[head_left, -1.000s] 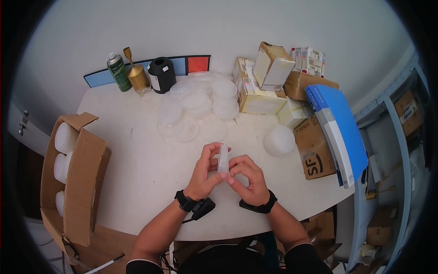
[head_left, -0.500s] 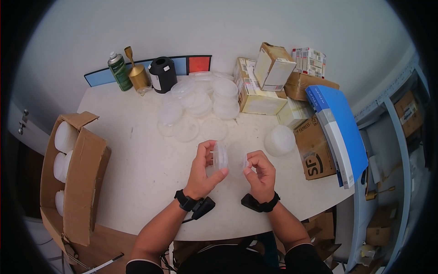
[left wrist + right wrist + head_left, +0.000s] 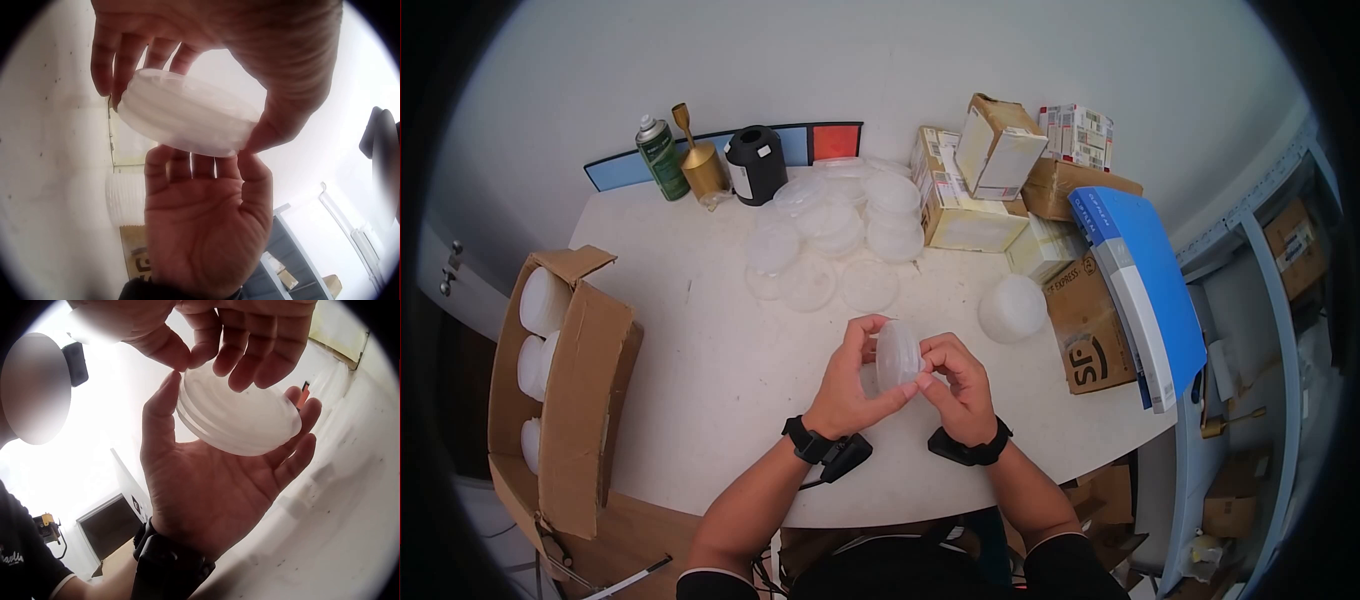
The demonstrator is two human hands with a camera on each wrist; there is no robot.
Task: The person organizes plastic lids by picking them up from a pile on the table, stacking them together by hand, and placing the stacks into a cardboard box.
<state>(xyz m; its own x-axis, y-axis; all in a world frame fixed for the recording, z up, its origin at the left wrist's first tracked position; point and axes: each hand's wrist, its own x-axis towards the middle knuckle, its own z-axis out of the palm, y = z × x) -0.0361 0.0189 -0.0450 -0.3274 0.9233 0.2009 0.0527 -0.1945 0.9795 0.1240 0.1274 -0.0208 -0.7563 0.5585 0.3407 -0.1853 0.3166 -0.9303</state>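
In front of me a small stack of round translucent plastic lids (image 3: 897,357) is held above the table, tilted on edge. My left hand (image 3: 845,385) grips it across its width, thumb on one side of the rim and fingers on the other. From the right, my right hand (image 3: 958,388) pinches the near rim between thumb and index finger. The left wrist view shows the stacked ridges of the lids (image 3: 181,112) spanning the left hand. In the right wrist view, the other right fingers (image 3: 265,359) curl over the outer lid's face.
Many more clear lids (image 3: 830,225) lie heaped at the table's back. A round white stack (image 3: 1012,308) stands right, beside an SF carton (image 3: 1090,325) and blue file folders (image 3: 1145,280). At left, an open cardboard box (image 3: 590,390) holds white round containers. A spray can (image 3: 662,160) stands behind.
Half a second ago the right hand was apart to the right with a separate lid. It has come back left, bringing that lid against those in the left hand. The left hand barely moved.
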